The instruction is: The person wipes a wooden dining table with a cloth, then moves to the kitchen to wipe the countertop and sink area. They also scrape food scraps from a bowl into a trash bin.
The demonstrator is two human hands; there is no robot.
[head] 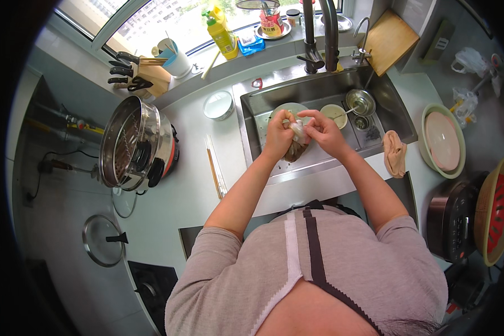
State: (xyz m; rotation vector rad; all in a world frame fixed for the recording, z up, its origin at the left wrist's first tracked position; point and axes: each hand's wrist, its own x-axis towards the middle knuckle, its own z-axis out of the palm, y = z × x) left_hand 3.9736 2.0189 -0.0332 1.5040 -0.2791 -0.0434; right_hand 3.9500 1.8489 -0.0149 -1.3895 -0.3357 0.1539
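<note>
Over the near side of the stainless steel sink (256, 145), my left hand (280, 132) pinches the gathered neck of a clear plastic bag (296, 150) with something brown in its bottom. From the other side, my right hand (324, 131) has its thumb and fingers at the same bunched plastic. Behind my hands a round, pale dish (292, 108) lies in the sink, partly hidden. To its right are a cream bowl (335, 116) with a spoon in it and a metal bowl (360, 102). Small dark scraps lie about the sink.
A steamer pot (136, 143) and chopsticks (215, 168) stand left on the counter, near a white bowl (218, 105). A black faucet (315, 42) rises behind the sink. At the right are a folded cloth (394, 154), a green basin (428, 113) and a rice cooker (449, 222).
</note>
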